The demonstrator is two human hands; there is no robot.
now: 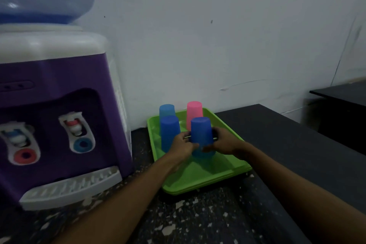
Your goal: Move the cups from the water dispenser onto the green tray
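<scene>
Both hands are clasped around one dark blue cup (201,131), the left hand (183,144) on its left side and the right hand (223,142) on its right, holding it upside down over the middle of the green tray (223,174). Below their grip a lighter blue cup (203,154) shows, and the dark one appears to sit over it — whether they are nested or merely one behind the other is hard to tell. Three more inverted cups already stand on the tray: another dark blue cup (170,132) just beside the left hand, a pale blue cup (167,110) and a pink cup (194,112) at the back near the wall. The water dispenser (59,115) stands to the left on the speckled table (198,220), its drip grille bare of cups. The step looks like the placing of the last cups — next, lower them squarely onto the tray floor without nudging the neighbour, then let go.
</scene>
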